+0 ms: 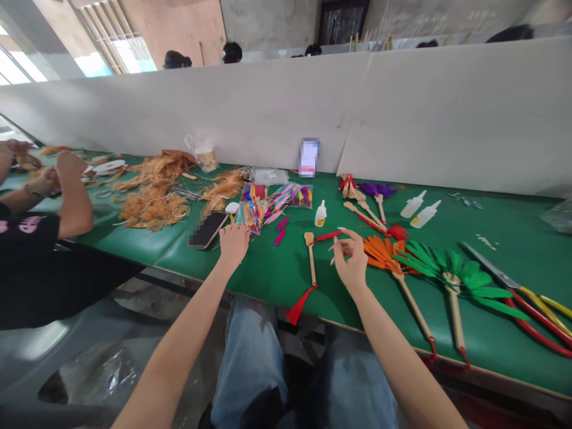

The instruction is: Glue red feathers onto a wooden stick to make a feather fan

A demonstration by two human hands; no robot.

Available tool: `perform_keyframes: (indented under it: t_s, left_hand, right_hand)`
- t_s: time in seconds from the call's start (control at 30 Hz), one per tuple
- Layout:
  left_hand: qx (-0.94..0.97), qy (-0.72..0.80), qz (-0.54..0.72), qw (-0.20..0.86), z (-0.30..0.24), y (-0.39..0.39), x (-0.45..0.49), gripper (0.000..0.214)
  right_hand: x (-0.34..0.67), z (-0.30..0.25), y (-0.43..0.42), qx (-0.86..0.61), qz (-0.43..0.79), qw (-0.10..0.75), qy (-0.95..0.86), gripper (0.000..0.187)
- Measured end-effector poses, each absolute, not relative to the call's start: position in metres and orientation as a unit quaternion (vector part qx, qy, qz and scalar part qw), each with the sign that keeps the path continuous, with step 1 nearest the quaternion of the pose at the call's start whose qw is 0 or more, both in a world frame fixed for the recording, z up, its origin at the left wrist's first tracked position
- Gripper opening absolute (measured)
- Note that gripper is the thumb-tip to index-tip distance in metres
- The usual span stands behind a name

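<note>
The person's jeans (250, 351) are at the near edge, below a green table (268, 271). A red tassel (298, 308) hangs over that edge from the near end of a wooden stick (312, 263), which lies between the two hands. To the right, an orange petal fan (379, 253) and a green petal fan (469, 273) lie with their wooden handles toward the person; large scissors (509, 280) with red and yellow handles rest at the far right, blades apart.

The right hand (352, 261) is just right of the stick, fingers curled, the fingertips at the end of a red strip (326, 237) that reaches to the stick's wider head; whether they pinch it I cannot tell. The left hand (234, 243) reaches palm down, fingers bent over the near side of some colourful packets (252, 215); its grip is hidden. Just left of it lies a dark phone (210, 231), and to its right are magenta pieces (280, 237).

Farther back, a small white bottle (320, 215) stands upright beyond the stick, with a purple petal fan (378, 190) farther right. Brown fibre (154, 205) is heaped at left, near a co-worker's arm (74, 196). Farthest, a lit phone (308, 158) leans on a white partition (245, 116).
</note>
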State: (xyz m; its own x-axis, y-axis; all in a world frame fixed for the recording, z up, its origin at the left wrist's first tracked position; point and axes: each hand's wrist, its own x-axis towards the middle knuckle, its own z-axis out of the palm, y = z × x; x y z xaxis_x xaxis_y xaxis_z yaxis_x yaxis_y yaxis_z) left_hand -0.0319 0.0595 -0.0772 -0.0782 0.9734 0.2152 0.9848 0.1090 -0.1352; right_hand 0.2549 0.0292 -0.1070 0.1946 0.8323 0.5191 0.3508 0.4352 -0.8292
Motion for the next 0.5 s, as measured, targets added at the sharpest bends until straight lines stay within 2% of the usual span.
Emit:
perform_keyframes:
  t_s: [0.17,0.37,0.5]
  left_hand:
    - [-0.672,-0.732,-0.032,0.107,-0.09,0.065,-0.04,0.044]
    - [-0.694,-0.713,-0.048,0.082,-0.093,0.073,-0.048,0.032]
    - [-0.701,-0.705,-0.076,0.076,-0.075,0.079,-0.058,0.032]
  right_hand:
    - [0.254,-0.101,0.024,-0.497,0.216,0.578,-0.61,0.03]
    - [0.254,-0.1,0.023,-0.504,0.21,0.572,-0.613,0.028]
    - [0.254,-0.104,0.025,-0.504,0.204,0.573,-0.613,0.029]
